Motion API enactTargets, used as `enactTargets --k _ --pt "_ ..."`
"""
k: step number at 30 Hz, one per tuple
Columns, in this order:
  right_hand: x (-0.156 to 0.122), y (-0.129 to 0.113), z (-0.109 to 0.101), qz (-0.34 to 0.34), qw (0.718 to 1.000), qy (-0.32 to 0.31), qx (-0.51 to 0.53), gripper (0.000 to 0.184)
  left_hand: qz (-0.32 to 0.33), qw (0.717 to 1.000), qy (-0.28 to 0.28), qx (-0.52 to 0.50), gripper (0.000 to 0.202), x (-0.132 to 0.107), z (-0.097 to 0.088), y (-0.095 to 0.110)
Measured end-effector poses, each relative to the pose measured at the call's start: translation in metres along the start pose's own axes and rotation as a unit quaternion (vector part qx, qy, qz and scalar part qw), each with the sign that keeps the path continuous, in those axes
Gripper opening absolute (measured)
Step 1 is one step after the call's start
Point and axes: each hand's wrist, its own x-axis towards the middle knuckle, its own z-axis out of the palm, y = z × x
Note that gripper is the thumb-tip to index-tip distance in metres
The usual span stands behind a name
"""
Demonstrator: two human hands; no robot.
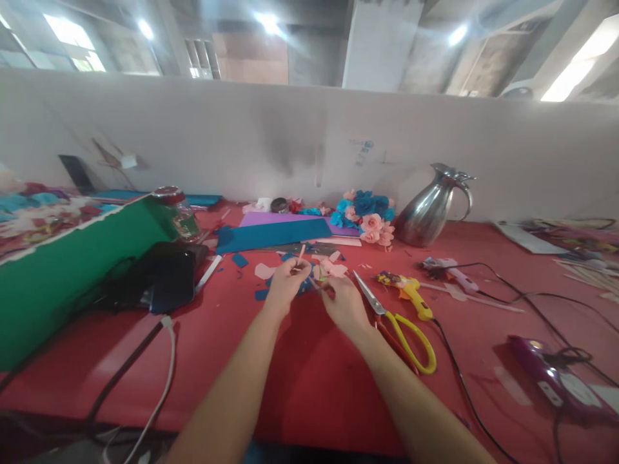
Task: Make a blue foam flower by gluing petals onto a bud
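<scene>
My left hand is closed in a pinch on a thin pink paper strip that sticks up from its fingers. My right hand is closed right beside it, its fingertips meeting the left hand's; what it holds is too small to make out. Both hands hover over the red table, above blue and pink paper scraps. Yellow-handled scissors lie just right of my right hand.
A yellow glue gun, a white glue gun and a purple device with black cords lie at the right. A steel jug, paper flowers and blue and purple sheets stand behind. A green box and a black pouch sit left.
</scene>
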Motion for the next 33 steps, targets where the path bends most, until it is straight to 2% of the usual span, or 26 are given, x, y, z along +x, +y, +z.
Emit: enactTargets --k 5,10,13,18,22,26,29,33 --pt "0.003 0.006 -0.005 0.051 0.985 -0.003 0.163 0.016 -0.026 0.995 -0.084 0.037 0.026 -0.003 0.002 0.001" --pt "0.003 0.005 -0.004 0.060 0.978 0.007 0.202 0.011 -0.021 0.996 -0.052 0.074 0.014 -0.001 -0.002 -0.002" --pt "0.003 0.007 -0.003 0.056 0.978 0.019 0.199 0.014 -0.015 0.997 -0.031 0.073 0.015 0.002 -0.005 -0.006" --pt "0.003 0.016 -0.002 0.066 0.991 0.001 0.117 0.021 -0.035 0.998 0.039 0.019 0.022 0.007 -0.009 -0.013" --pt "0.003 0.018 0.000 0.055 0.996 0.014 0.069 0.025 -0.033 0.999 0.036 -0.009 0.025 0.009 -0.011 -0.016" --pt "0.005 0.018 0.003 0.085 0.983 0.051 0.154 0.040 -0.049 0.998 0.030 -0.009 0.024 0.007 -0.008 -0.013" --pt "0.004 0.015 0.003 0.102 0.981 0.030 0.161 0.042 -0.035 0.997 0.063 -0.009 0.021 0.007 -0.008 -0.009" --pt "-0.001 0.007 -0.004 0.092 0.994 -0.034 0.057 0.026 0.001 0.982 0.185 -0.041 0.018 0.012 -0.019 -0.002"
